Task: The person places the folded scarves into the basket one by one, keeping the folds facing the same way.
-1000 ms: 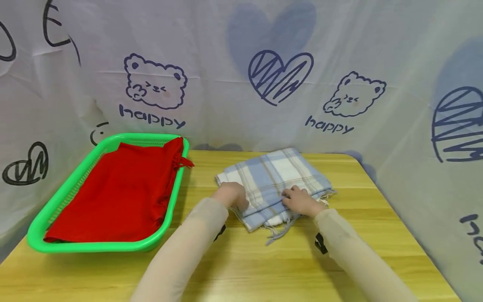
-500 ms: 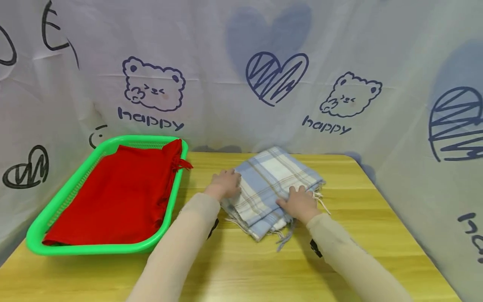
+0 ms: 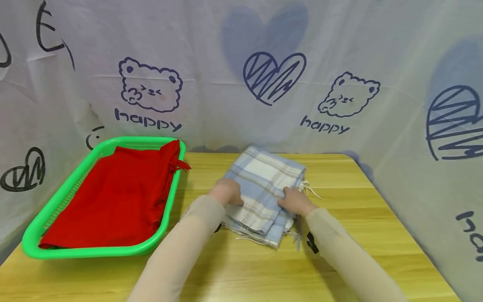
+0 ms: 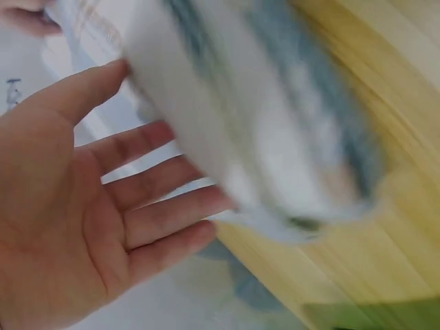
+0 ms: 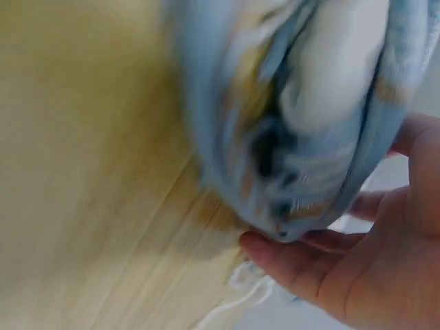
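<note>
A folded blue, white and beige plaid scarf (image 3: pixel 264 188) with fringed ends lies on the table in the middle of the head view. At its left edge is my left hand (image 3: pixel 228 192). The left wrist view shows that palm (image 4: pixel 75 199) with fingers spread and fairly straight, their tips against the scarf's side (image 4: pixel 227 124). My right hand (image 3: pixel 298 201) grips the right edge. In the right wrist view its fingers (image 5: pixel 295 265) bend about the layered fold (image 5: pixel 295 172), which is blurred. The scarf hides some right fingertips.
A green plastic basket (image 3: pixel 28 239) stands at the left of the wooden table (image 3: pixel 241 268). In it lies a red fringed cloth (image 3: pixel 109 201), one corner hanging over the basket's right rim. A white printed curtain (image 3: pixel 211 113) surrounds the table's back and sides.
The scarf has turned on the table and shifted left, its near corner now closer to me. My left hand rose along the left edge, then came back down; my right hand stayed by the right edge.
</note>
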Available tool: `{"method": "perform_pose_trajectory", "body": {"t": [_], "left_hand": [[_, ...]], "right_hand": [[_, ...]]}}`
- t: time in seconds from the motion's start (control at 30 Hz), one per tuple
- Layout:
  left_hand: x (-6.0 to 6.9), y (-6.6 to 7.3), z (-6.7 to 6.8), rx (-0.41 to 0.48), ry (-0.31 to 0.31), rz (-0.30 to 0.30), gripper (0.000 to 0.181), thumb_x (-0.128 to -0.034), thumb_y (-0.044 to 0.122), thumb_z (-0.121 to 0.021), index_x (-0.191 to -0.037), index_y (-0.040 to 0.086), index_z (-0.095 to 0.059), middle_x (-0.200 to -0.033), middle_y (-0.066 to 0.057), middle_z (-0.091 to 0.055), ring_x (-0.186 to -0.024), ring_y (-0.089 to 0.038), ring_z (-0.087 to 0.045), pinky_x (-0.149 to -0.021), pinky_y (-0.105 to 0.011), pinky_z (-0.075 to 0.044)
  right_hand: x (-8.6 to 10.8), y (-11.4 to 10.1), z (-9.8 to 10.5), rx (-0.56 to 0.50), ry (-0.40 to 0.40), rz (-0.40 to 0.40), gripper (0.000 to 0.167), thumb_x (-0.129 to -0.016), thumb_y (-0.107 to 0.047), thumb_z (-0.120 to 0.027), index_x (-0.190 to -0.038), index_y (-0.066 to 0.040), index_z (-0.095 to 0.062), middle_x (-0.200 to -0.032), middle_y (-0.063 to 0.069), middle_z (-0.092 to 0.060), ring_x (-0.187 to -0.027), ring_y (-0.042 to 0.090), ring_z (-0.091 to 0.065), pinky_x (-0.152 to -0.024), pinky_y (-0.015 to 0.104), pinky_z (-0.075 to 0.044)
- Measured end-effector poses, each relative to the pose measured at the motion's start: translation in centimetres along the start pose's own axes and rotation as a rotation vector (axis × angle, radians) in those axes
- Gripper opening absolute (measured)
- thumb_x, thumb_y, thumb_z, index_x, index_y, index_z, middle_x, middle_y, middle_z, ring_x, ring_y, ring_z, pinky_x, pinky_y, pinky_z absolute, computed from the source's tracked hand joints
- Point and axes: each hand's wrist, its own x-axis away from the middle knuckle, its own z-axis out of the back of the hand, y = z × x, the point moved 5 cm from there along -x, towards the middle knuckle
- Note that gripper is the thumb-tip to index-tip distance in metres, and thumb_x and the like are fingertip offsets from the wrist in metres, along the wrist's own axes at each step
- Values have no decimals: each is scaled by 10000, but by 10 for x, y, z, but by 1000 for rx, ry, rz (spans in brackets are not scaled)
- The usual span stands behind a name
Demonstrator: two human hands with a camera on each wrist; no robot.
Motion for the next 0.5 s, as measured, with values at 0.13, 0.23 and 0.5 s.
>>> {"method": "perform_pose_trajectory", "body": {"t": [0.13,0.23,0.5], "left_hand": [[1,8,-6,-7,-39,-2,427,-811,486,-609,-909,80,-698,-999,-53,-667,-866,-174,-601,-834,-329,-493],[22,12,3,103,-90,5,348,-826,406,-612,-826,66,-686,-914,-46,-659,-773,-163,-569,-812,-319,-490],[26,-42,10,523,179,229,332,-911,243,-451,-1052,-10,-615,-1047,-178,-645,-900,-286,-634,-738,-383,-515]], "right_hand": [[-8,-2,-1,-27,-18,52,568,-913,-179,-427,-1403,85,-312,-1406,366,-308,-1308,492,-315,-1068,549,-304],[-13,-1,-2,-38,-11,81,556,-923,-154,-414,-1421,62,-295,-1430,353,-280,-1334,487,-273,-1086,554,-271],[-15,10,5,-284,70,-164,748,-934,-314,-446,-1403,178,-135,-1421,398,-231,-1297,511,-303,-1063,544,-311]]}}
